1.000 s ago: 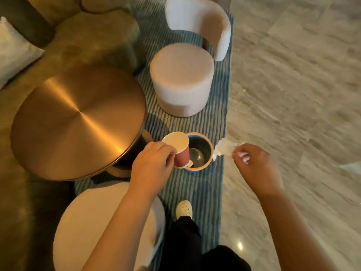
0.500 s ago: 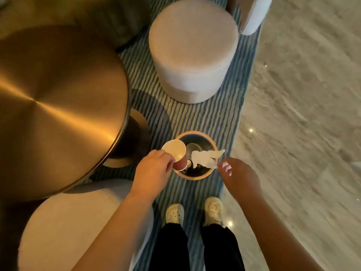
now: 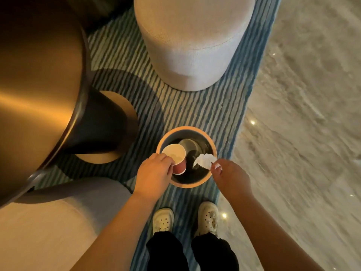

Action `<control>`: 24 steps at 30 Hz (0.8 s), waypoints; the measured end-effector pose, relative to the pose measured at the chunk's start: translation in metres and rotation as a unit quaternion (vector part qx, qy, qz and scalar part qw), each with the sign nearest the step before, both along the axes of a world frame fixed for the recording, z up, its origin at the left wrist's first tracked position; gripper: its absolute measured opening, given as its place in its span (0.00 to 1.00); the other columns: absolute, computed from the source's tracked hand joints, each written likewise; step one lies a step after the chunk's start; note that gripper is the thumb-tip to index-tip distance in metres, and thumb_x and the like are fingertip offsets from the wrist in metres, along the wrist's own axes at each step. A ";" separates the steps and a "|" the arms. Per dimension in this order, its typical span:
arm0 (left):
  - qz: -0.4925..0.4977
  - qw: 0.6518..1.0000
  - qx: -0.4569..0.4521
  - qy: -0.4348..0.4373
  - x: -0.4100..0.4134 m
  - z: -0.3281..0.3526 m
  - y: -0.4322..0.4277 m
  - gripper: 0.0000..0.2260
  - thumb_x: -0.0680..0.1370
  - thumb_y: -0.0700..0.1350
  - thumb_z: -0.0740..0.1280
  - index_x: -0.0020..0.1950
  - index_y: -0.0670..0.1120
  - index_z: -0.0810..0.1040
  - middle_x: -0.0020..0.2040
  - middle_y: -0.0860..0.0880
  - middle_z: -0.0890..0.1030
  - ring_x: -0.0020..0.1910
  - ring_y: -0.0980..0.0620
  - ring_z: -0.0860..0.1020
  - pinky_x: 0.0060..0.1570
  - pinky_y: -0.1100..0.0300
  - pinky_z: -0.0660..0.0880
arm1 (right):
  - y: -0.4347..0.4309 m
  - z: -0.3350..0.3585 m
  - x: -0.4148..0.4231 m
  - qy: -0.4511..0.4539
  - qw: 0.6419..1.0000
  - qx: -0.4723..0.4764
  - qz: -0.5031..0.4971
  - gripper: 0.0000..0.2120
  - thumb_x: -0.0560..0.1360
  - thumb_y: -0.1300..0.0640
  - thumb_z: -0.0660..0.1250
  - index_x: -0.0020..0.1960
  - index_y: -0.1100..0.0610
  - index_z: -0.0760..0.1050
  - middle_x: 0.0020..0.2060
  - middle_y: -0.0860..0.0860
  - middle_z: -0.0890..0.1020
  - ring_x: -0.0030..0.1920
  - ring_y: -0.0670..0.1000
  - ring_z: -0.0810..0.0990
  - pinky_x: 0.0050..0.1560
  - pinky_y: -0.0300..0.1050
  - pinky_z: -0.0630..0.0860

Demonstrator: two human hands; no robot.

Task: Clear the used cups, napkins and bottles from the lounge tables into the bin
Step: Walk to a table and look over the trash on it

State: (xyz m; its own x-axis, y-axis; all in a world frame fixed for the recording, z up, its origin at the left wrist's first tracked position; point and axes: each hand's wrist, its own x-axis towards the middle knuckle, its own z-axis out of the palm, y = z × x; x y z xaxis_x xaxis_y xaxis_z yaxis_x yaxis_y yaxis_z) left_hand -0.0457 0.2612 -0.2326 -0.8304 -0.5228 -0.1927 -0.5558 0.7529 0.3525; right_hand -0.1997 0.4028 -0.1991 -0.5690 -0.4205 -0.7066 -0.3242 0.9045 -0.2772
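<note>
While my left hand (image 3: 154, 171) grips the paper cup (image 3: 176, 156) and right hand (image 3: 227, 174) pinches the napkin (image 3: 204, 160) over the bin (image 3: 212, 145) at lower centre, the napkin sits near the rim and may drift outside.

Dim, warm lounge light through our wide lens

We see an amber glare streak across the brass table top (image 3: 39, 106), and a curved shadow lies on the striped rug (image 3: 195, 114) beside it. Pinpoint glints dot the stone floor (image 3: 302, 133), which looks smeared by blur. The bin (image 3: 186, 185) is dark inside, and straight lines bow near the frame edges.
</note>
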 end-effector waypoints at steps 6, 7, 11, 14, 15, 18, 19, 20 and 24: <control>-0.019 1.000 -0.016 -0.007 -0.011 -0.066 -0.006 0.04 0.69 0.41 0.74 0.42 0.48 0.81 0.39 0.51 0.80 0.39 0.48 0.78 0.32 0.53 0.75 | -0.008 -0.069 0.004 0.018 0.999 -0.031 -0.007 0.11 0.81 0.51 0.57 0.57 0.50 0.76 0.50 0.49 0.80 0.47 0.48 0.78 0.51 0.43 0.77; -0.021 1.000 -0.022 -0.007 -0.012 -0.076 -0.009 0.04 0.69 0.42 0.73 0.42 0.48 0.81 0.39 0.52 0.80 0.39 0.48 0.78 0.32 0.53 0.75 | -0.009 -0.081 0.005 0.029 0.999 -0.037 -0.007 0.11 0.81 0.51 0.57 0.55 0.50 0.76 0.47 0.48 0.80 0.44 0.46 0.78 0.49 0.42 0.78; -0.030 0.999 -0.032 -0.002 -0.017 -0.113 -0.018 0.03 0.71 0.43 0.72 0.43 0.49 0.81 0.40 0.52 0.80 0.42 0.49 0.77 0.34 0.52 0.76 | -0.017 -0.121 0.008 0.056 0.998 -0.037 -0.006 0.11 0.81 0.52 0.55 0.53 0.51 0.76 0.42 0.47 0.79 0.40 0.47 0.79 0.45 0.46 0.80; -0.039 0.999 -0.028 0.000 -0.018 -0.130 -0.021 0.05 0.72 0.44 0.71 0.47 0.49 0.81 0.44 0.52 0.80 0.45 0.49 0.77 0.38 0.53 0.76 | -0.021 -0.132 0.011 0.065 0.996 -0.054 0.018 0.11 0.80 0.52 0.57 0.59 0.49 0.75 0.50 0.46 0.78 0.48 0.48 0.78 0.47 0.45 0.77; -0.040 0.999 -0.024 0.001 -0.018 -0.132 -0.021 0.06 0.72 0.44 0.70 0.49 0.49 0.81 0.45 0.52 0.81 0.47 0.49 0.77 0.40 0.53 0.76 | -0.021 -0.132 0.011 0.066 0.995 -0.069 0.019 0.11 0.80 0.52 0.58 0.59 0.48 0.75 0.50 0.46 0.77 0.48 0.47 0.77 0.46 0.43 0.76; -0.038 0.999 -0.017 0.007 -0.013 -0.123 -0.019 0.08 0.74 0.46 0.69 0.52 0.49 0.81 0.47 0.52 0.81 0.49 0.50 0.77 0.43 0.53 0.76 | -0.018 -0.116 0.013 0.075 0.991 -0.106 0.020 0.09 0.80 0.51 0.59 0.57 0.48 0.75 0.47 0.44 0.75 0.47 0.46 0.75 0.44 0.40 0.73; -0.037 0.999 -0.016 0.014 -0.011 -0.114 -0.019 0.09 0.74 0.47 0.69 0.53 0.48 0.81 0.48 0.52 0.81 0.50 0.50 0.77 0.44 0.53 0.76 | -0.017 -0.109 0.013 0.080 0.990 -0.114 0.024 0.10 0.80 0.50 0.59 0.58 0.48 0.75 0.48 0.45 0.75 0.50 0.47 0.75 0.45 0.41 0.72; -0.037 0.999 -0.014 0.021 -0.009 -0.099 -0.019 0.09 0.75 0.48 0.68 0.53 0.48 0.80 0.49 0.52 0.81 0.50 0.50 0.78 0.45 0.52 0.76 | -0.017 -0.094 0.012 0.084 0.989 -0.120 0.026 0.12 0.80 0.50 0.59 0.61 0.49 0.74 0.51 0.45 0.75 0.52 0.47 0.75 0.47 0.41 0.73; -0.036 0.998 -0.025 0.041 -0.004 -0.019 -0.024 0.16 0.76 0.53 0.60 0.57 0.47 0.79 0.53 0.51 0.80 0.53 0.49 0.78 0.49 0.51 0.76 | -0.020 -0.023 0.014 0.111 0.981 -0.154 0.045 0.16 0.79 0.48 0.60 0.65 0.50 0.71 0.58 0.46 0.74 0.61 0.47 0.71 0.55 0.43 0.71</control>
